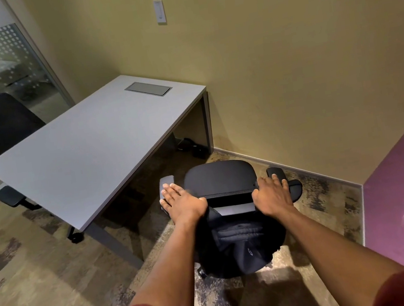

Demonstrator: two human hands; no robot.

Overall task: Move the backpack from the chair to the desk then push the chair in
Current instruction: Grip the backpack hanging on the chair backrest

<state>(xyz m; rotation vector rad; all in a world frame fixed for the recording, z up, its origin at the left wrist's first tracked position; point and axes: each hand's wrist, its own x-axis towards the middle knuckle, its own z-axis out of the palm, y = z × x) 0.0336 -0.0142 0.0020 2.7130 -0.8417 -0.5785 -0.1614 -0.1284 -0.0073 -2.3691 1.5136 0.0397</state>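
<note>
backpack (239,242): black, on chair (219,179) seat | left hand (183,202): fingers spread flat, at bag's top-left edge | right hand (272,196): fingers spread, at top-right edge | desk (85,155): grey, left of chair | floor: patterned carpet | walls: tan

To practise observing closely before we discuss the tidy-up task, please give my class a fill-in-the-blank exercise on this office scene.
1. The black backpack lies on the ____, not yet on the desk.
2. The left hand and right hand reach forward with fingers ____, gripping nothing.
3. The desk's flat top is coloured ____ and has a rectangular hatch set into it.

Missing words: chair; open; grey.
</note>
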